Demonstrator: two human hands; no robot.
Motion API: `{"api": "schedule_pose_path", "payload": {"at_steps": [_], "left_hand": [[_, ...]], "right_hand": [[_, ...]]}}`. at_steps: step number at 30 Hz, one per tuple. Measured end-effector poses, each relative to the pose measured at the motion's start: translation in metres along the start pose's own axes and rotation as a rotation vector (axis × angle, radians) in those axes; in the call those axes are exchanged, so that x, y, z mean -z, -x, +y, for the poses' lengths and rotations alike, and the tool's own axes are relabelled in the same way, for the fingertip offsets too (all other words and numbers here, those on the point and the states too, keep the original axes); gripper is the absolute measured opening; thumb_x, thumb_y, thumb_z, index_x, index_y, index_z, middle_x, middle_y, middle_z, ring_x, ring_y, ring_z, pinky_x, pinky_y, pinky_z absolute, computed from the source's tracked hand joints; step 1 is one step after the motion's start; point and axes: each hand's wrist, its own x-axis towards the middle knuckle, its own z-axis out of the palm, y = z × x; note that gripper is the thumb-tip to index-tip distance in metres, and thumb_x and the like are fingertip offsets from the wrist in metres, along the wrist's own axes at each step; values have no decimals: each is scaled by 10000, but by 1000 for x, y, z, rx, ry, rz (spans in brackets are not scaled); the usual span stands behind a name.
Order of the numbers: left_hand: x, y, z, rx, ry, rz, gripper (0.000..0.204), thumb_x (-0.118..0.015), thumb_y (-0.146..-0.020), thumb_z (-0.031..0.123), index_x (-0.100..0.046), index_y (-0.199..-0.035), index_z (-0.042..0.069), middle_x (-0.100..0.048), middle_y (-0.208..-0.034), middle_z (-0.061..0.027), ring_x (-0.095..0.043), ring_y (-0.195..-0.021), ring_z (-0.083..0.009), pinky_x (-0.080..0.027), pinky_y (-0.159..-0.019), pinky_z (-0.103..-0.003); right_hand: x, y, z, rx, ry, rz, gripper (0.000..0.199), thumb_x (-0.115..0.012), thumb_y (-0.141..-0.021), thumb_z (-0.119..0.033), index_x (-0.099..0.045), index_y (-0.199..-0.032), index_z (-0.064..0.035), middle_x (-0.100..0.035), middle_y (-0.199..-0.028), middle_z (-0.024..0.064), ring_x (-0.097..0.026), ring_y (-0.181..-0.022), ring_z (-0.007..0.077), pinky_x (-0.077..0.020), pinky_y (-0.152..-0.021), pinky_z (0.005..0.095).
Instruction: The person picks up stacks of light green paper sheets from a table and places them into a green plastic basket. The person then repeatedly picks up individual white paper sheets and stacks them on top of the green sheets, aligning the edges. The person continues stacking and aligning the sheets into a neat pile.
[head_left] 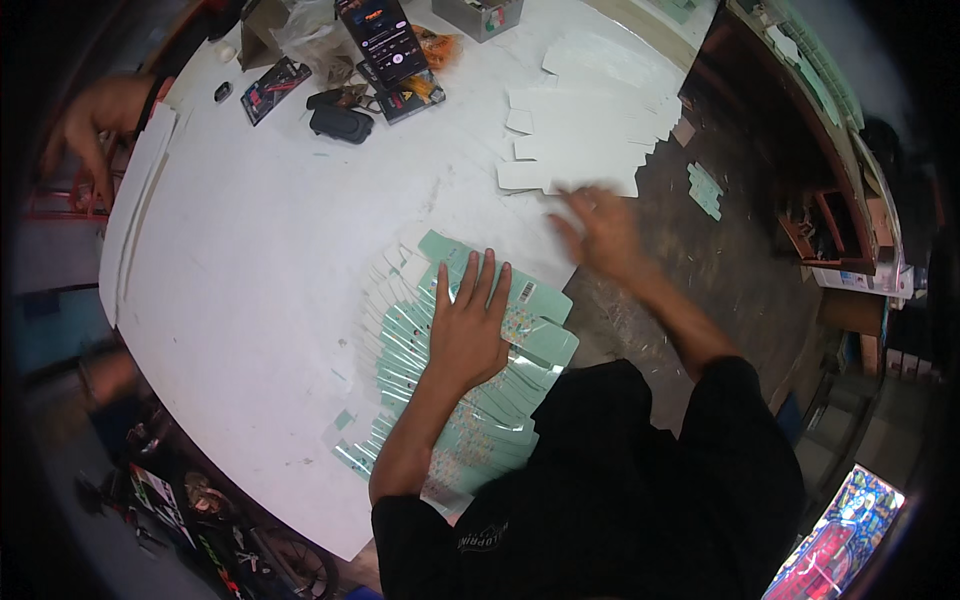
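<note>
White and round-edged, the table (260,300) fills most of the view, with a dark littered floor (720,260) to its right. A fanned row of pale green flat cartons (480,400) lies at the near edge, overlapping like shingles; the left hand (468,325) rests flat on top of it, fingers spread, closed on nothing. The right hand (598,232) is blurred, reaching toward a stack of white blanks (585,130) just beyond it; whether its grip has hold of a sheet I cannot tell. By the look of it the step in hand is pinning the green fan while drawing another piece from the white stack, so the next move calls for a clean pinch on a single blank without disturbing the fan. At the far edge lie a black upright box (383,35), flat dark packets (275,88), a black pouch (341,124) and a small grey box (480,15). Another person's hand (95,125) shows at far left.
</note>
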Motion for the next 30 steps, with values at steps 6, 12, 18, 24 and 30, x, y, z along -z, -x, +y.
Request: {"api": "schedule_pose_path", "payload": {"at_steps": [6,12,18,24,30], "left_hand": [[15,-3,12,52,26,-21,851,-665,-934,591,-505,-1524,0,-432,-1624,-231,-365,-1532,-407,-133,-1272,-634],[-7,1,5,72,47,43,635,-670,-961,381,-579,-1470,13,-507,-1566,-236,-410,-1507,-399,-174,-1266,-622],[3,-2,4,-42,-18,-43,973,-821,-773,298,-395,-1602,19,-367,-1651,-270,-328,-1548,-431,-121,-1266,-676],[20,1,18,13,63,-69,891,-695,-874,654,-489,-1568,135,-344,-1665,-262,-289,-1566,-436,-75,-1260,-685],[-12,0,4,32,83,-36,579,-626,-983,471,-605,-1494,200,-386,-1626,-298,-316,-1544,-462,-106,-1246,-697]], "right_hand": [[-17,21,65,-75,-296,-162,518,-771,-923,-219,-640,-1403,-76,-654,-1200,189,-650,-946,316,-522,-800,460],[-14,-18,-18,-28,-197,-306,361,-684,-981,-177,-642,-1305,-23,-673,-1072,249,-671,-868,386,-530,-798,487],[-9,-7,-39,-237,-326,-705,303,-674,-982,-204,-627,-1177,23,-708,-912,272,-727,-872,444,-577,-808,483],[-25,-1,108,-146,-110,-70,475,-690,-926,-82,-627,-1396,-86,-660,-1327,192,-683,-1136,361,-573,-955,429],[-19,-10,10,89,55,-169,386,-669,-984,-223,-624,-1262,41,-633,-1046,263,-665,-967,430,-502,-817,550]]}}
